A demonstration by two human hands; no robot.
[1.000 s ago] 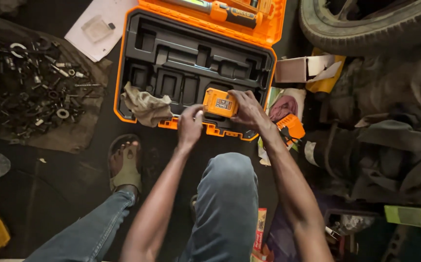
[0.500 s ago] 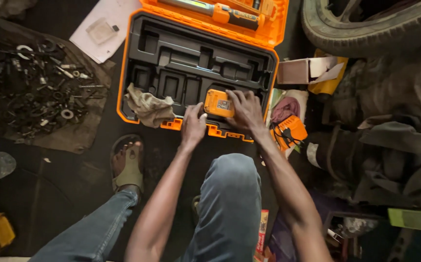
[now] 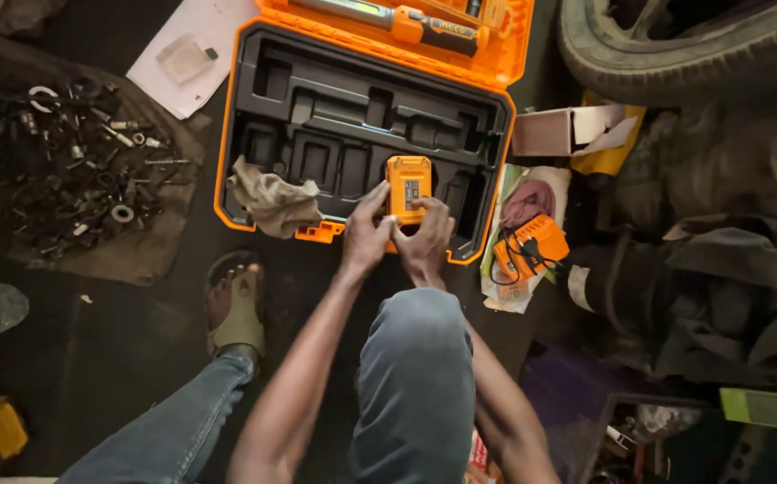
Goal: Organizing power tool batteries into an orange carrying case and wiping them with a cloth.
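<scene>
Lying open on the floor, the orange tool case (image 3: 254, 134) faces the person; both hands, left hand (image 3: 366, 237) and right hand (image 3: 424, 244), grip the orange battery pack (image 3: 407, 186) over its near edge, long axis pointing away, just ahead of both.

Battery pack (image 3: 408, 186) at my fingertips (image 3: 379, 197), in the tool case (image 3: 353, 108). Rag (image 3: 272, 199) left of my fingers, charger (image 3: 532, 246) right.

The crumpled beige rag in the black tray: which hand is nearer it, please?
Left. The left hand sits just right of the crumpled beige rag; the right hand lies farther right.
</scene>
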